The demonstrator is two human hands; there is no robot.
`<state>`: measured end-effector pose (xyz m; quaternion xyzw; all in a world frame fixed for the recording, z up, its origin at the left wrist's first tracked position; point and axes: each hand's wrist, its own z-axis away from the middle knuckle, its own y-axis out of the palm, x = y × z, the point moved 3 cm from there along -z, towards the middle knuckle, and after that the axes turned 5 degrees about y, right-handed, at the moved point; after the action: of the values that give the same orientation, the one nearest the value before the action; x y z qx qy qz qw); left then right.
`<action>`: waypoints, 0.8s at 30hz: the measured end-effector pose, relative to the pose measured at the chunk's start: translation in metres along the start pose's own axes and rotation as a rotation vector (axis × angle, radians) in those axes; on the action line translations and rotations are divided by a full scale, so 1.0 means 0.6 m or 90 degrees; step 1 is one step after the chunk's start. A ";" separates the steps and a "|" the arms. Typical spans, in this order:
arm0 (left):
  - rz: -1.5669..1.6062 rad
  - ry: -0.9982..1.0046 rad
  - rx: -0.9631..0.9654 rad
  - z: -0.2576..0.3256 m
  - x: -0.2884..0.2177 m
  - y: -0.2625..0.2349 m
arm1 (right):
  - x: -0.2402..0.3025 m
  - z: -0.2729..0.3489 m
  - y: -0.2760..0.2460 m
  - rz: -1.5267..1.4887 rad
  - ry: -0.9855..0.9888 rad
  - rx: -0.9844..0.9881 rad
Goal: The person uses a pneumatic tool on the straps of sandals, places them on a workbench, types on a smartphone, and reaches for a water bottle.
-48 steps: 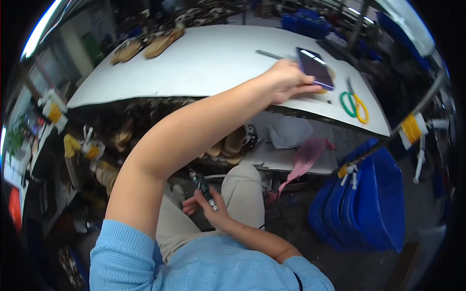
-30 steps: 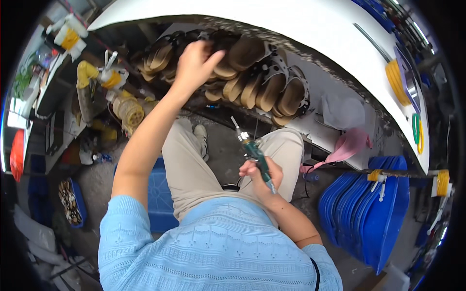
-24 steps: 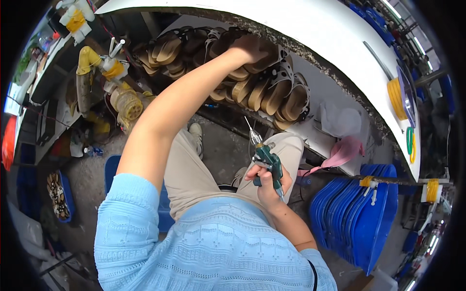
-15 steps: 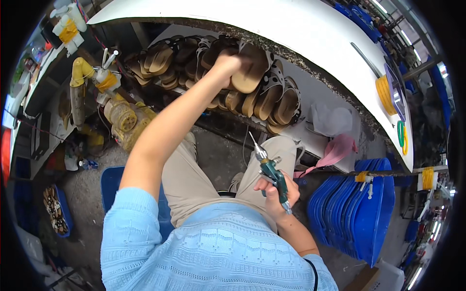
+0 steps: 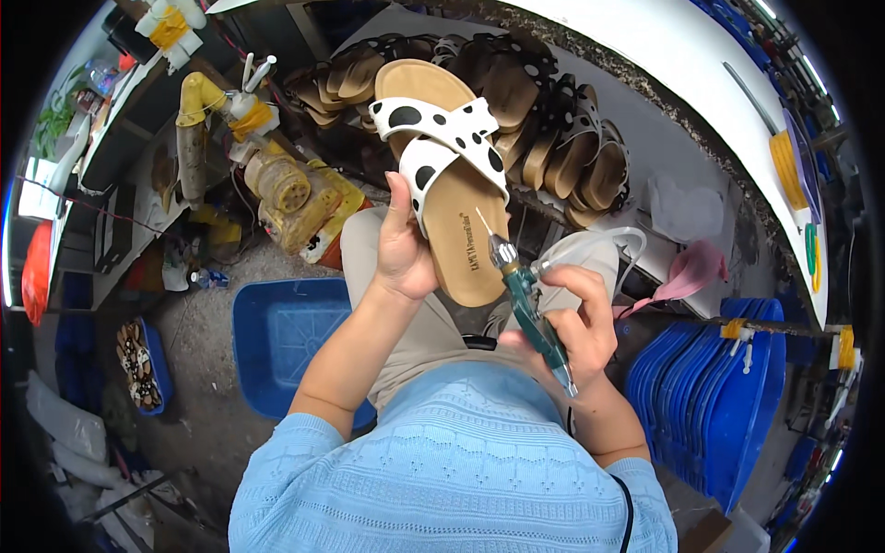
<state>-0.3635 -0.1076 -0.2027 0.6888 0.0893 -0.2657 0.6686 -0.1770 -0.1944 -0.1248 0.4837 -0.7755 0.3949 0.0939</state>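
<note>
A tan-soled sandal with crossed white straps and black spots is in my left hand. My thumb lies along its near edge; the other fingers are hidden under the sole. The footbed faces up, toe end pointing away. My right hand is wrapped around a green hand-held gun with a metal head and a thin needle-like nozzle. The nozzle tip appears over the right side of the footbed; whether it touches cannot be told. A clear hose loops beside the gun's head.
More spotted sandals are packed on the shelf under the white worktop. A blue tub sits on the floor at left, near a yellow-stained machine. Stacked blue bins stand at right, below a pink cloth.
My left hand has drawn back from the shelf with a sandal, now held before me. The gun in my right hand has moved up beside it. The view has shifted, showing more of the blue tub.
</note>
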 end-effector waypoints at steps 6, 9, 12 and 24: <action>0.002 0.060 -0.027 0.029 0.001 0.009 | -0.001 -0.013 0.011 -0.001 0.033 -0.020; 0.050 0.051 0.034 0.026 -0.002 0.034 | 0.003 -0.018 0.009 -0.009 0.044 -0.027; 0.001 0.061 0.003 0.030 -0.001 0.048 | 0.002 -0.018 0.005 -0.034 0.029 -0.011; -0.082 0.096 -0.029 0.045 0.006 0.064 | -0.001 -0.014 0.018 0.088 0.058 0.006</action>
<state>-0.3486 -0.1381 -0.1698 0.6844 0.1895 -0.2537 0.6567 -0.1876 -0.1855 -0.1251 0.4108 -0.8001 0.4257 0.0989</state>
